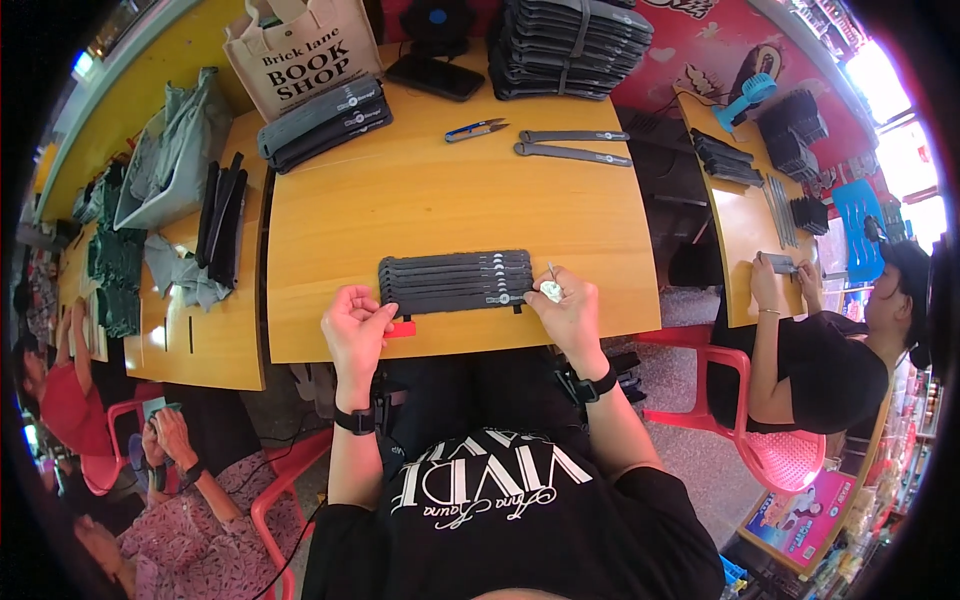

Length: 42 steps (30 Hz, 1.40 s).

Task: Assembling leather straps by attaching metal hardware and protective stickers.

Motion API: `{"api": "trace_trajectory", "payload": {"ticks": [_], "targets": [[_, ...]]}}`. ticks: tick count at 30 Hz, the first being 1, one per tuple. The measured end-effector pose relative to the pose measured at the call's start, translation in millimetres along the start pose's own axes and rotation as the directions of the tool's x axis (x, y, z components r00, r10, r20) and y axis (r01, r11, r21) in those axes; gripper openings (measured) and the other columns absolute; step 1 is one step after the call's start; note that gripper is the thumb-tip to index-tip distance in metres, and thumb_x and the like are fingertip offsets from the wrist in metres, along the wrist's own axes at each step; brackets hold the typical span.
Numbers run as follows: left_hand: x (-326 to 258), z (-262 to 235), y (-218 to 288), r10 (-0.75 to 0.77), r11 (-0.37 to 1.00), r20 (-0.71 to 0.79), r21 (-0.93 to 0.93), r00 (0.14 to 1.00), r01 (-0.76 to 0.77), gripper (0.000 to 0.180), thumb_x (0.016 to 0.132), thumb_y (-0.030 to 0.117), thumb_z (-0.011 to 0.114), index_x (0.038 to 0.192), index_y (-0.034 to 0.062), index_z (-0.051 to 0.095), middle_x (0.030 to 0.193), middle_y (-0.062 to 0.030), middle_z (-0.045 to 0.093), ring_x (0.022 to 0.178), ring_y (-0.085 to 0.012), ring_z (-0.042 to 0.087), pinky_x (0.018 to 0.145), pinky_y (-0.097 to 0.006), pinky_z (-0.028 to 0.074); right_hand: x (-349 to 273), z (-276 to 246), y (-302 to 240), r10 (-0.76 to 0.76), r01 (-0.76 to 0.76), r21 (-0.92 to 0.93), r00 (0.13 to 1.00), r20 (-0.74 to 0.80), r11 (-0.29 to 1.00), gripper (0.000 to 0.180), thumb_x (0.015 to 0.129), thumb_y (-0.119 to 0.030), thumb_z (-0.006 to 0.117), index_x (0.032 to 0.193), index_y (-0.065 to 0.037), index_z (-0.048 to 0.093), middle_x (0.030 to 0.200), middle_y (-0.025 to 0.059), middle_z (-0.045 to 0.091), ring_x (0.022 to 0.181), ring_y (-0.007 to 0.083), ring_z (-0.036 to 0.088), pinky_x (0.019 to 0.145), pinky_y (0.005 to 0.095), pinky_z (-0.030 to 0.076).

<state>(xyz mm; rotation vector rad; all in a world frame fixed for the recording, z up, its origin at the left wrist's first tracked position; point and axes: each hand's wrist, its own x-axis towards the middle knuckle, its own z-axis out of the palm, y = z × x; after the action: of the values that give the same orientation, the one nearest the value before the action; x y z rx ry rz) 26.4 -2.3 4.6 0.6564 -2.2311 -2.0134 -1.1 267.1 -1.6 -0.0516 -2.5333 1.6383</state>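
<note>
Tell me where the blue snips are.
In the head view, the blue snips lie on the far half of the table, just left of the two grey strips, with the black phone behind and to the left.

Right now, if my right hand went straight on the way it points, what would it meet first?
Probably the right end of the dark grey strip stack, just left of your right hand; they look close enough to be touching, though one view leaves depth unclear.

Your wooden table point(340, 220) is bright and evenly lit; the opening point(887, 75) on your right glares white, and straight edges bow toward the dark rim.
</note>
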Motion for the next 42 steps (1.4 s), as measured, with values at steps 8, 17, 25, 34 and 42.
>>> {"api": "trace_trajectory", "payload": {"ticks": [8, 17, 25, 34, 42], "targets": [[10, -15, -16, 0.057, 0.979, 0.051, -0.200, 0.997, -0.046, 0.027, 0.080, -0.004, 0.068, 0.103, -0.0036, 0.055, 0.074, -0.0060, 0.059, 0.052, -0.0100, 0.059, 0.040, -0.019, 0.039, -1, -7, 15, 0.110, -0.109, 0.289, 0.994, 0.014, 0.951, 0.008, 0.076, 0.002, 0.068, 0.080, 0.001, 0.062, 0.065, -0.0035, 0.055, 0.058, 0.0047, 0.047, 0.052, 0.0221, 0.037], [5, -12, -9, 0.123, 0.987, -0.035, 0.109, 0.992, -0.119, 0.026, 0.080, -0.003, 0.067, 0.104, -0.0042, 0.057, 0.072, -0.0055, 0.057, 0.049, -0.0101, 0.057, 0.040, -0.021, 0.039, -7, -3, -2, -0.267, 0.254, -0.309, 0.964, 0.000, 0.917, 0.012, 0.073, -0.004, 0.069, 0.079, 0.000, 0.060, 0.073, 0.0225, 0.062, 0.072, 0.0413, 0.061, 0.060, 0.0426, 0.048], [11, -32, -30, 0.107, 0.956, 0.000, -0.276, 0.994, -0.102, 0.017, 0.086, -0.002, 0.060, 0.102, -0.0046, 0.058, 0.080, -0.0064, 0.059, 0.052, -0.0101, 0.058, 0.041, -0.019, 0.039, 39, -57, -16, -0.077, 0.135, -0.355, 0.982, 0.172, 0.925, 0.012, 0.076, -0.008, 0.066, 0.084, -0.001, 0.064, 0.075, 0.0236, 0.061, 0.073, 0.0405, 0.062, 0.061, 0.0426, 0.048], [6, -17, -29, 0.172, 0.977, -0.100, -0.108, 0.980, -0.183, 0.015, 0.090, 0.004, 0.059, 0.103, -0.0042, 0.057, 0.081, -0.0050, 0.059, 0.053, -0.0071, 0.057, 0.041, -0.019, 0.037, 169, -41, 3, -0.252, 0.297, -0.578, 0.954, 0.160, 0.760, 0.019, 0.080, -0.010, 0.064, 0.097, -0.002, 0.066, 0.100, 0.0210, 0.062, 0.090, 0.0381, 0.062, 0.076, 0.0423, 0.049], [1, -16, -23, 0.165, 0.979, -0.138, -0.095, 0.977, -0.179, 0.014, 0.090, 0.004, 0.060, 0.101, -0.0053, 0.058, 0.076, -0.0041, 0.059, 0.051, -0.0066, 0.056, 0.041, -0.019, 0.037, 162, -36, 10, -0.191, 0.336, -0.698, 0.941, 0.280, 0.632, 0.014, 0.079, -0.009, 0.061, 0.093, -0.008, 0.065, 0.095, 0.0194, 0.057, 0.086, 0.0392, 0.062, 0.072, 0.0465, 0.050]]}}
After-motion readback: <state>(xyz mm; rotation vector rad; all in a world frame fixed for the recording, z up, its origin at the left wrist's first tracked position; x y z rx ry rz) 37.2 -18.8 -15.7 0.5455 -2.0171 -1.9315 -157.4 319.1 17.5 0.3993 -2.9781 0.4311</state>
